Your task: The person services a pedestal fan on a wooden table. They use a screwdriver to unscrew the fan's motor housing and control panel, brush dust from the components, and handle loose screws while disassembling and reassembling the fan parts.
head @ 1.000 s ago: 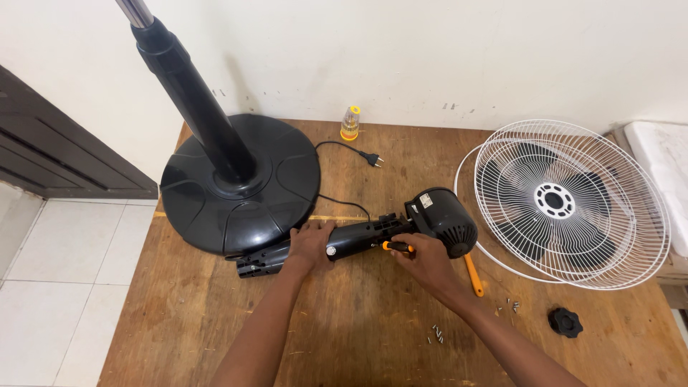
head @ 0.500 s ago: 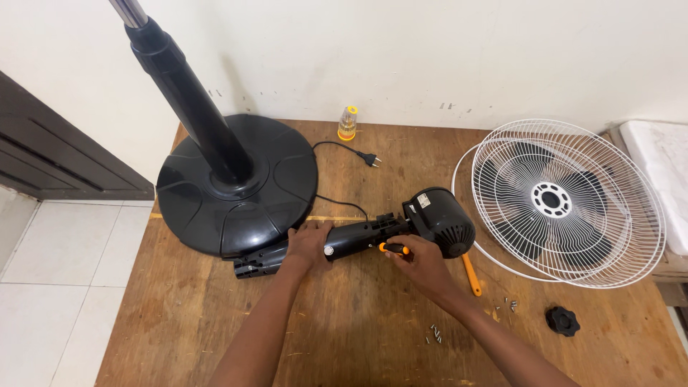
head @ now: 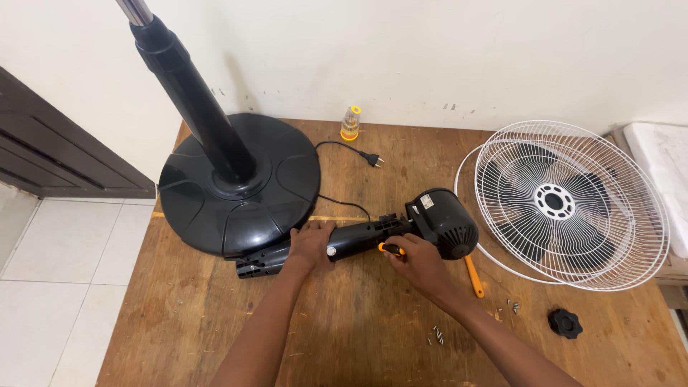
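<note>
A black fan motor unit (head: 438, 218) with its neck (head: 358, 238) lies on its side on the wooden board (head: 358, 322). My left hand (head: 309, 244) grips the neck near its lower end. My right hand (head: 419, 261) holds a screwdriver with an orange and black handle (head: 390, 249) against the neck, just left of the motor housing. The tool's tip is hidden by the neck.
The round black fan base (head: 240, 190) with its upright pole (head: 186, 93) stands at the left. White wire grilles over a black blade (head: 566, 204) lie at the right. Also here: another orange screwdriver (head: 474, 276), loose screws (head: 436, 335), a black knob (head: 565, 322), a plug (head: 371, 159), a small bottle (head: 350, 123).
Both hands stay on the fan neck; only small shifts of the view between frames.
</note>
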